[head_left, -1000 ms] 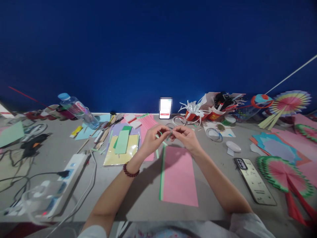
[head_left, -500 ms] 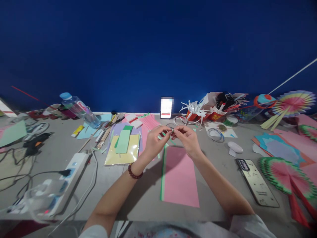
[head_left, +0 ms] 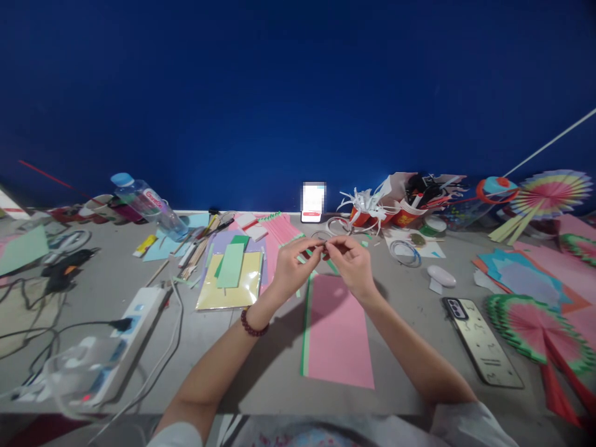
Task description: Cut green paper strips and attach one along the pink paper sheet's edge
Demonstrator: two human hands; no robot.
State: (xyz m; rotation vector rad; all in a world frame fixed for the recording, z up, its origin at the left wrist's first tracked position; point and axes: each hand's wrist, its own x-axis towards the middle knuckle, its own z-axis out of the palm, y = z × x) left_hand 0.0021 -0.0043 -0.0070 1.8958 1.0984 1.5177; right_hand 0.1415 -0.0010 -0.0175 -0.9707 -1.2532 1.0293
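Note:
My left hand (head_left: 294, 266) and my right hand (head_left: 350, 262) meet fingertip to fingertip above the table. Both are closed in a pinch. Something small and dark sits between the fingertips, too small to make out. Below them lies a pink paper sheet (head_left: 339, 335) with a green strip (head_left: 306, 335) along its left edge. Narrow green paper pieces show on the table behind and beneath my fingers. To the left, a pale green paper piece (head_left: 230, 266) rests on a yellow paper pack (head_left: 228, 298) in a clear sleeve.
A white power strip (head_left: 133, 341) with cables lies at left, near a tilted plastic bottle (head_left: 149, 202). An upright phone (head_left: 311, 203) stands at the back. Red cups (head_left: 406, 217) hold tools. At right are another phone (head_left: 484, 344) and pink-and-green paper fans (head_left: 535, 326).
My right hand's fingers have shifted slightly, and the thing pinched between the fingertips now looks darker. Both hands stay in nearly the same place.

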